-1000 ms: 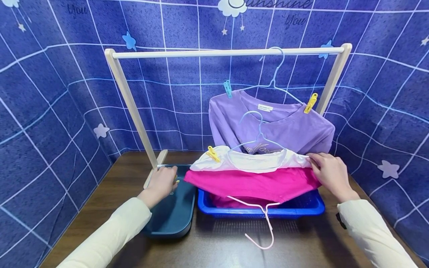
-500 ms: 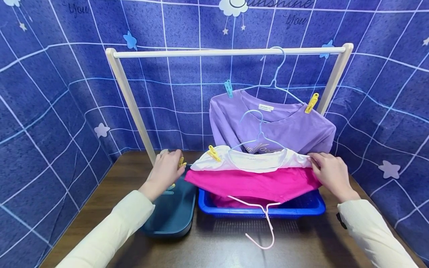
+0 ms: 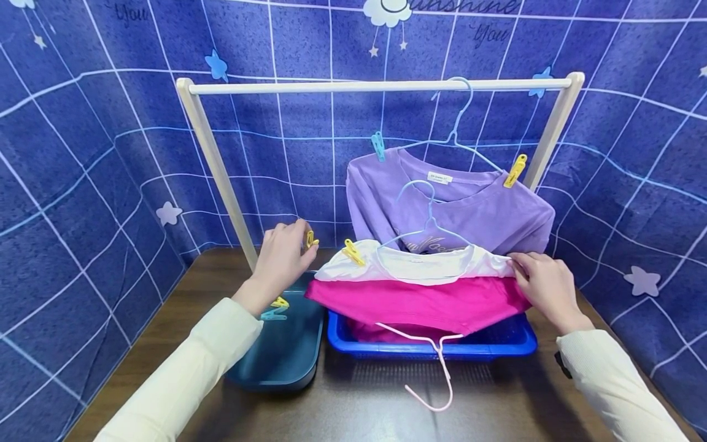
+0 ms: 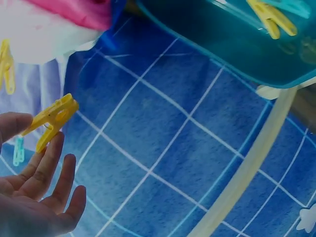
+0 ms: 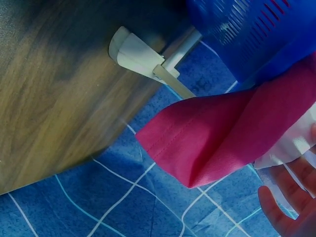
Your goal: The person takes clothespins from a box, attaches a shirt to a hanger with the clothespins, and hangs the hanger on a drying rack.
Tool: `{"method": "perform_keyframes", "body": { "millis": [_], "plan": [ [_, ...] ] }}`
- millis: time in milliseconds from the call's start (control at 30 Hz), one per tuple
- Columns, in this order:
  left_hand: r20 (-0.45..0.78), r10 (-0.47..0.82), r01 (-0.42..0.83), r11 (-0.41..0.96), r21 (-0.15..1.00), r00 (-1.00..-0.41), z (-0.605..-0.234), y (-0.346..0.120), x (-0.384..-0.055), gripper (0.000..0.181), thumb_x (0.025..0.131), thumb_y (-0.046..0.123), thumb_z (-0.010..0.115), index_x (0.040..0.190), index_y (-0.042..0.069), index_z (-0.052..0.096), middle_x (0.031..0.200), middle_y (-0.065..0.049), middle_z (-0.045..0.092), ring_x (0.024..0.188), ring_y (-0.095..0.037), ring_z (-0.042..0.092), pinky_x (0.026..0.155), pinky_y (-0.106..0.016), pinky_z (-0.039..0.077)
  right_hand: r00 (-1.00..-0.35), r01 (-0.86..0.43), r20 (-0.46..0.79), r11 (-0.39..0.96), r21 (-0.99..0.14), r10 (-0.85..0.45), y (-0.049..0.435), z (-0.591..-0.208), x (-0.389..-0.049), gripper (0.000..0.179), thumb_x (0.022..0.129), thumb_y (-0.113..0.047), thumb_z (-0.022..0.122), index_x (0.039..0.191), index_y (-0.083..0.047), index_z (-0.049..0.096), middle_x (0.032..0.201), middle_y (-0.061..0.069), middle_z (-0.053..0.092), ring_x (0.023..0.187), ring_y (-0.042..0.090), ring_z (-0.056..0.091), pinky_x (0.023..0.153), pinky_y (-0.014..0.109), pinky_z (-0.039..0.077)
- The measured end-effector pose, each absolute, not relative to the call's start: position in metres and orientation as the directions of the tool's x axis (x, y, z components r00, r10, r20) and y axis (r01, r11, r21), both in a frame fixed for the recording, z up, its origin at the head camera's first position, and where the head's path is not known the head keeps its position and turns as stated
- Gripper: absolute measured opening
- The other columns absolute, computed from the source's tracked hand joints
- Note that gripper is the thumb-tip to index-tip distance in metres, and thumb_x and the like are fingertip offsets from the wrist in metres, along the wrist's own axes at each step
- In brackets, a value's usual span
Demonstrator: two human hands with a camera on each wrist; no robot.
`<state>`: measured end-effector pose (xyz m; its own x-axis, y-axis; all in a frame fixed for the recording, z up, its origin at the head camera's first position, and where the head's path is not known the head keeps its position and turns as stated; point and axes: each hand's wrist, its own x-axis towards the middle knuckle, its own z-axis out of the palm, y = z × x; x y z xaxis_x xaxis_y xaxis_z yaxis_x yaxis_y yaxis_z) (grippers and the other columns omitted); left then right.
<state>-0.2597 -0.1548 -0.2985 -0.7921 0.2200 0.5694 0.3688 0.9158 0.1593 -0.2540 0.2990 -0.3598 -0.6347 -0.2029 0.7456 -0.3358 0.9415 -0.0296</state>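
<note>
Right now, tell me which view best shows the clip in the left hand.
The left wrist view: the clip appears large there, both legs visible, pinched in the left hand. The head view shows it too, yellow but small, with little detail. The right wrist view does not show it.

Deep-blue printed cloth closes off the back and both sides of the scene, its grid of white and pale-blue lines bending where we see the fabric ripple. At the top we find a white cloud trailing two small stars, with dark lettering beside it reading "Sunshine" (the upper edge clips it). Pale stars show lower down at left and right, blue stars higher up. In the foreground, we see a dark-brown, wood-grained surface, light leaving a soft sheen near its front.
</note>
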Motion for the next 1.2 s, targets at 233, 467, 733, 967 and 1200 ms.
{"method": "perform_keyframes", "body": {
  "millis": [233,467,733,967,1200],
  "plan": [
    [0.614,0.233,0.414,0.895,0.169,-0.754,-0.283,-0.140,-0.258,0.026,0.082,0.025,0.065,0.098,0.008,0.055,0.079,-0.006,0.060,0.079,-0.025,0.053,0.080,-0.044,0.040,-0.644,-0.328,0.740,0.944,-0.036,-0.195,0.298,-0.360,-0.254,0.012,0.078,-0.012,0.062,0.088,-0.008,0.068,0.075,0.014,0.066,0.068,0.037,0.060,0.055,0.047,0.040],
    [0.656,0.275,0.479,0.864,0.152,-0.703,-0.274,-0.120,-0.253,0.024,0.081,0.023,0.065,0.098,0.008,0.056,0.081,-0.005,0.061,0.082,-0.025,0.055,0.078,-0.042,0.039,-0.643,-0.326,0.741,0.945,-0.033,-0.196,0.298,-0.359,-0.253,0.012,0.078,-0.011,0.062,0.087,-0.007,0.068,0.075,0.013,0.066,0.068,0.036,0.060,0.055,0.047,0.040],
    [0.660,0.329,0.518,0.848,0.107,-0.675,-0.269,-0.099,-0.249,0.021,0.082,0.023,0.064,0.095,0.009,0.053,0.081,-0.002,0.063,0.081,-0.024,0.054,0.082,-0.042,0.040,-0.640,-0.332,0.742,0.943,-0.034,-0.199,0.298,-0.359,-0.255,0.012,0.078,-0.012,0.063,0.087,-0.007,0.067,0.075,0.013,0.066,0.068,0.037,0.060,0.055,0.047,0.040],
    [0.659,0.375,0.565,0.820,0.093,-0.652,-0.271,-0.079,-0.243,0.020,0.081,0.022,0.063,0.094,0.010,0.054,0.080,-0.001,0.062,0.078,-0.022,0.053,0.079,-0.041,0.040,-0.637,-0.332,0.745,0.943,-0.032,-0.199,0.296,-0.358,-0.253,0.011,0.078,-0.011,0.063,0.087,-0.007,0.068,0.075,0.013,0.066,0.067,0.036,0.060,0.054,0.047,0.040],
    [0.617,0.419,0.596,0.796,0.104,-0.667,-0.276,-0.059,-0.236,0.018,0.080,0.024,0.064,0.090,0.013,0.053,0.080,0.001,0.059,0.081,-0.019,0.053,0.080,-0.038,0.039,-0.639,-0.334,0.742,0.942,-0.030,-0.203,0.297,-0.359,-0.253,0.012,0.078,-0.011,0.062,0.087,-0.006,0.068,0.075,0.014,0.066,0.067,0.036,0.060,0.053,0.046,0.040]
  ]
}}
